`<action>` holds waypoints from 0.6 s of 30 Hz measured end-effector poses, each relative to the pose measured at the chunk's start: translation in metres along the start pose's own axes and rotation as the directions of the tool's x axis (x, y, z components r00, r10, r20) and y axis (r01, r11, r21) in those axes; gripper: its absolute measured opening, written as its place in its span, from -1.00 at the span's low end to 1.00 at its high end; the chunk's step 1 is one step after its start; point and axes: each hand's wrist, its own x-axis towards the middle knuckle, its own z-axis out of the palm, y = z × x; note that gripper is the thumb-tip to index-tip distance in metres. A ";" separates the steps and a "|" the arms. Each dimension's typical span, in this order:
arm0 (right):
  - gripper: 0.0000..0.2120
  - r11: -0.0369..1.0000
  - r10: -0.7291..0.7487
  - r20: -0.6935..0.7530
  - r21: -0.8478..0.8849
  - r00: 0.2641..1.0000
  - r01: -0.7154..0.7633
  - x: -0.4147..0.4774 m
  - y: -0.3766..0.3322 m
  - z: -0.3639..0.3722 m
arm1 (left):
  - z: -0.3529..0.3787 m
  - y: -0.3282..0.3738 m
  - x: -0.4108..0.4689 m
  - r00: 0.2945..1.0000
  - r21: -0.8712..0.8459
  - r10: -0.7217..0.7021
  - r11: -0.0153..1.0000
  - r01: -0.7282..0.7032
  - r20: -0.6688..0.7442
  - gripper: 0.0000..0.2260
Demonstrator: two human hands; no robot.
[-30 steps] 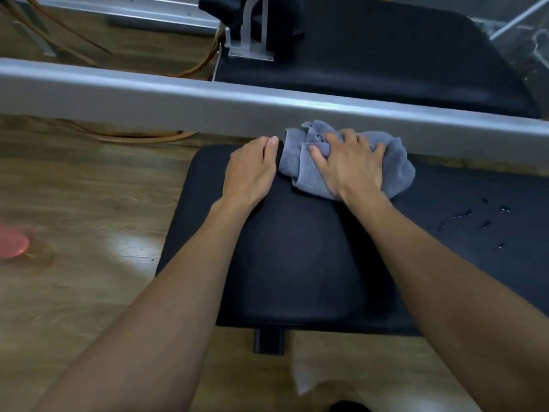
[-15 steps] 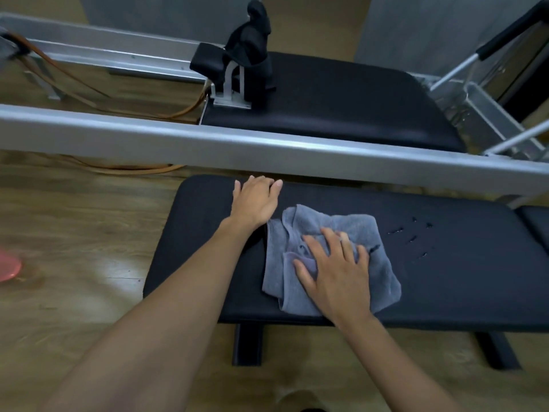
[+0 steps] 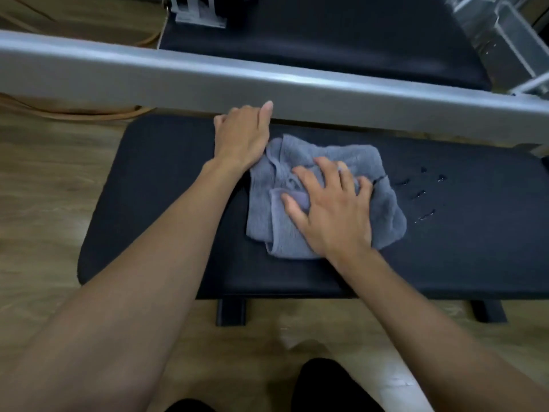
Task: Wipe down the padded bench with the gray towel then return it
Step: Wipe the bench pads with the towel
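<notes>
From the head camera, looking down: a black padded bench (image 3: 166, 203) runs across the middle of the view, standing on dark legs (image 3: 231, 312) over a wooden floor (image 3: 44, 203); the gray towel (image 3: 320, 162) lies bunched and creased on the bench top, roughly at its middle, nearer the far edge than the near one.

The right hand (image 3: 332, 209) lies palm down on the towel with fingers spread wide and flat; it presses on the cloth rather than closing around it, the thumb (image 3: 292, 208) resting on a folded flap at the towel's left side. The left hand (image 3: 242, 135) rests on the bench just left of the towel's far corner, its heel touching or overlapping the cloth edge; its fingers are loosely together and extended toward a gray metal rail (image 3: 208, 81) that crosses the view just beyond the bench; it holds nothing, and whether the fingertips touch the rail I cannot tell.

A scatter of small water drops (image 3: 421, 194) sits on the bench surface just right of the towel, apart from it; beyond the rail lies another black padded surface (image 3: 341, 40), with a tan cord (image 3: 89, 114) on the floor at left.
</notes>
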 end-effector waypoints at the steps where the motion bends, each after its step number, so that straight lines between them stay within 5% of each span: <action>1: -0.50 1.000 0.007 -0.004 0.002 1.000 -0.007 0.023 0.004 0.006 | -0.002 -0.004 0.003 1.000 -0.049 -0.024 0.998 0.024 0.018 -0.45; 4: -0.48 0.999 0.028 0.003 -0.015 1.000 -0.028 0.092 0.016 0.023 | -0.010 -0.010 0.001 0.996 -0.203 -0.072 0.976 0.082 0.056 -0.51; 8: -0.47 0.995 0.098 0.048 -0.024 0.994 -0.096 0.130 0.022 0.025 | -0.002 0.005 -0.022 0.998 0.065 0.038 0.997 -0.041 0.047 -0.65; 15: -0.52 0.997 0.063 0.034 0.045 0.997 -0.064 0.010 0.045 -0.012 | -0.001 0.024 -0.039 0.987 0.233 -0.022 0.972 -0.016 0.161 -0.54; 18: -0.51 0.996 0.085 0.052 -0.007 0.995 -0.085 -0.050 0.061 -0.026 | 0.002 0.049 -0.043 0.978 0.201 0.054 0.975 -0.095 0.202 -0.54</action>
